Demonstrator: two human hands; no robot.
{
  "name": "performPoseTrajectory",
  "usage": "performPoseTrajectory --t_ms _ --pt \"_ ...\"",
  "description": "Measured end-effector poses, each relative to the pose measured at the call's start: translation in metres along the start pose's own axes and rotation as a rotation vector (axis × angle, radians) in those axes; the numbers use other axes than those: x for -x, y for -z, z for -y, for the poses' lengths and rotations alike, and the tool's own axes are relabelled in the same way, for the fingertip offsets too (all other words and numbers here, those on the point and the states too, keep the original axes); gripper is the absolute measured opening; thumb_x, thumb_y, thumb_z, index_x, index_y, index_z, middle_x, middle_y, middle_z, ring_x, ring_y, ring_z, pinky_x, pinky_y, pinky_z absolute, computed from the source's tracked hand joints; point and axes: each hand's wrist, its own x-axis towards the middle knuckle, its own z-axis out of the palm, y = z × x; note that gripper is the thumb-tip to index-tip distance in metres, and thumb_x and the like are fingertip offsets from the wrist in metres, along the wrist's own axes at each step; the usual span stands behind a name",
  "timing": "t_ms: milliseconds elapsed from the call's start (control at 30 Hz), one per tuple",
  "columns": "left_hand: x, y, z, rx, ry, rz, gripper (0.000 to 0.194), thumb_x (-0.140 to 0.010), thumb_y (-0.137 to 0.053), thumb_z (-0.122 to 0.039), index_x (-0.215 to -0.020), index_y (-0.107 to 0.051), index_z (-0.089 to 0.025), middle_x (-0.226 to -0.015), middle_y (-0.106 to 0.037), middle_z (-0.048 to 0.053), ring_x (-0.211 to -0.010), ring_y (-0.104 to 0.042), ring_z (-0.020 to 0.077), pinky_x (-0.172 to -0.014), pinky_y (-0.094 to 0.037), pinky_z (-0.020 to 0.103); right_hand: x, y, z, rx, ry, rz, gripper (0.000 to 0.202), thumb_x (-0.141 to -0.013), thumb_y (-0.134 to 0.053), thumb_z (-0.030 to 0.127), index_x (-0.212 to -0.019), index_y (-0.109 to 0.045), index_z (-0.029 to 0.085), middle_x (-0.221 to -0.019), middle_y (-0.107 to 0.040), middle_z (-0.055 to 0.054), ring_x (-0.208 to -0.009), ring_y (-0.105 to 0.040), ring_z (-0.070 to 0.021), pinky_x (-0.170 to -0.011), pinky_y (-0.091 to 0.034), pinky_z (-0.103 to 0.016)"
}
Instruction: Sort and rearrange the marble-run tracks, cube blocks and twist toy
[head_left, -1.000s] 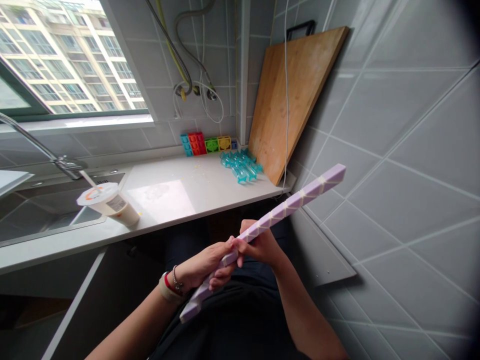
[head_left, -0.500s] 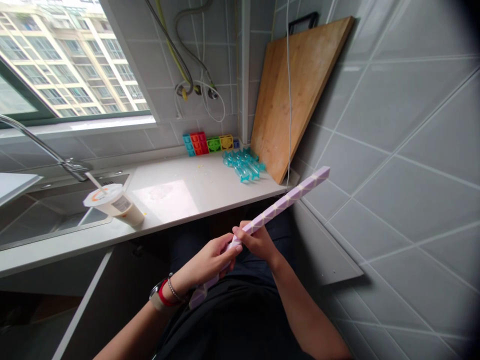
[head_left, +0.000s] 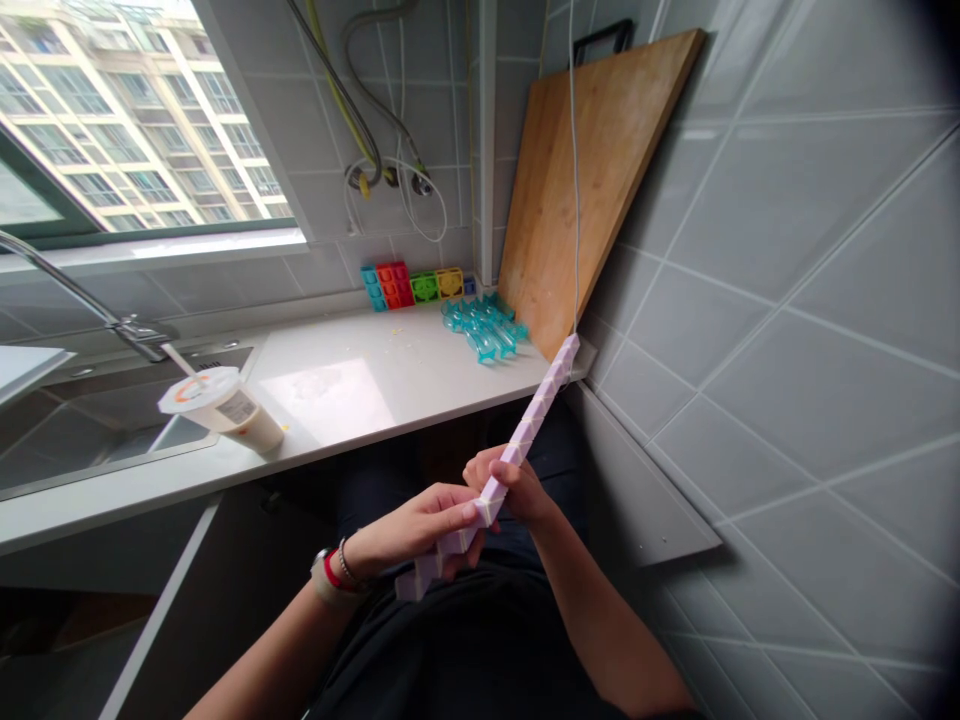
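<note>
Both hands grip a long lilac-and-white snake puzzle [head_left: 538, 412], made of wedge segments. Its straight upper part slants up and to the right, over the counter's right end. Below, the lower part runs stepped and zigzagged toward my body. My left hand [head_left: 412, 525] is closed around the stepped part, thumb on top, with some fingers hidden underneath. Just above it, my right hand [head_left: 525, 488] is closed on the lower end of the straight part. The two hands are close together over my lap.
A drink cup [head_left: 240, 408] with a straw stands by the sink [head_left: 75, 430]. Clear turquoise plastic pieces [head_left: 486, 328] lie near a leaning wooden board [head_left: 592, 170]. Colourful moulded blocks [head_left: 416, 287] line the wall. Below the counter [head_left: 420, 370] a cabinet door [head_left: 169, 610] stands ajar.
The straight part of the snake puzzle has swung left and now points more steeply upward. Its lower part shows a clearer zigzag. Both hands have shifted their grip slightly.
</note>
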Motion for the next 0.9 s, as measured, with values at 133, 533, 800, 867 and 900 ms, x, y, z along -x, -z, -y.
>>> performPoseTrajectory --t_ms 133,533,800,867,900 --pt "-0.004 -0.003 0.002 -0.262 -0.177 -0.343 0.041 -0.099 -0.058 -0.055 -0.092 -0.06 -0.015 -0.076 -0.062 0.002 -0.066 -0.053 0.0124 -0.061 -0.042 0.022 -0.001 0.008 0.01 0.203 0.023 -0.193 0.054 -0.09 -0.068 0.058 -0.058 -0.047 0.019 -0.053 -0.038 0.005 -0.05 -0.032 -0.0091 -0.05 -0.021 -0.026" --pt "-0.008 -0.013 0.004 -0.364 -0.214 -0.438 0.051 -0.103 -0.045 -0.06 -0.084 -0.057 -0.015 -0.062 -0.049 -0.003 -0.051 -0.039 0.0081 -0.048 -0.03 0.021 0.003 0.002 0.019 0.172 0.007 -0.045 0.048 -0.091 -0.07 0.052 -0.063 -0.048 0.019 -0.058 -0.047 0.004 -0.053 -0.037 -0.009 -0.052 -0.027 -0.025" --pt "-0.001 -0.001 0.003 0.042 0.148 -0.207 0.059 -0.1 -0.039 -0.071 -0.093 -0.059 -0.016 -0.057 -0.045 -0.006 -0.038 -0.042 0.0088 -0.038 -0.032 0.02 0.008 0.003 0.037 0.795 0.113 -0.043 0.045 -0.081 -0.081 0.049 -0.062 -0.053 0.02 -0.059 -0.053 0.003 -0.055 -0.046 -0.0109 -0.053 -0.03 -0.025" --pt "0.002 0.0 0.0 0.059 0.169 -0.191 0.058 -0.099 -0.04 -0.072 -0.091 -0.057 -0.017 -0.058 -0.047 -0.005 -0.039 -0.045 0.0094 -0.038 -0.035 0.021 0.008 0.002 0.039 0.82 0.138 -0.024 0.045 -0.08 -0.083 0.048 -0.06 -0.055 0.019 -0.06 -0.053 0.003 -0.056 -0.048 -0.011 -0.054 -0.031 -0.025" --pt "0.003 0.0 -0.001 0.041 0.159 -0.209 0.058 -0.099 -0.04 -0.072 -0.088 -0.056 -0.018 -0.059 -0.049 -0.005 -0.04 -0.046 0.0097 -0.038 -0.036 0.021 0.008 0.002 0.039 0.782 0.128 -0.009 0.044 -0.081 -0.082 0.048 -0.061 -0.056 0.019 -0.06 -0.054 0.003 -0.056 -0.049 -0.011 -0.054 -0.031 -0.025"
